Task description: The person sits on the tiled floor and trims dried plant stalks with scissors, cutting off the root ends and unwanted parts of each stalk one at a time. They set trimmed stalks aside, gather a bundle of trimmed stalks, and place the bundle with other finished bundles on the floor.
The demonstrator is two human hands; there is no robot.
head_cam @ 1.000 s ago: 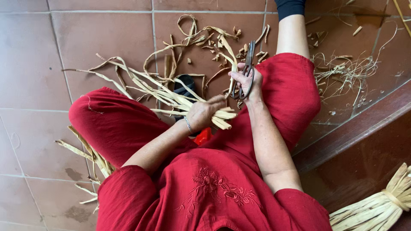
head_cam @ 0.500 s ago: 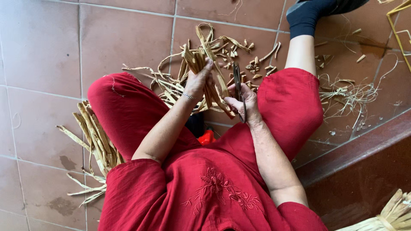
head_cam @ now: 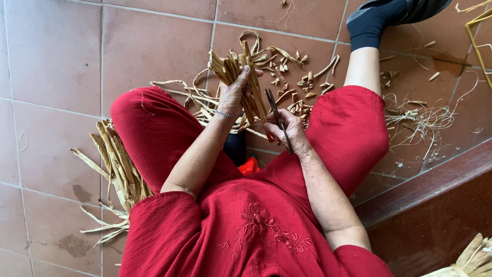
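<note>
I sit on a tiled floor in red clothes, knees apart. My left hand (head_cam: 237, 92) grips a bunch of dry tan fibre strips (head_cam: 237, 64), held upright in front of me with the cut ends pointing away. My right hand (head_cam: 287, 131) holds dark scissors (head_cam: 275, 114), blades pointing away, just right of the bunch and close to its lower part. Below the hands, between my legs, sits a small black and orange object (head_cam: 245, 161), partly hidden.
Cut strip scraps (head_cam: 302, 82) litter the tiles ahead. A pile of long strips (head_cam: 115, 164) lies left of my left leg. Thin fibres (head_cam: 420, 120) lie at the right by a dark red step (head_cam: 435, 205). A tied bundle (head_cam: 469, 261) shows bottom right.
My left hand has lifted the bunch from low over my lap to upright and gathered it tight. The scissors hand stayed beside it. The view tilted further forward.
</note>
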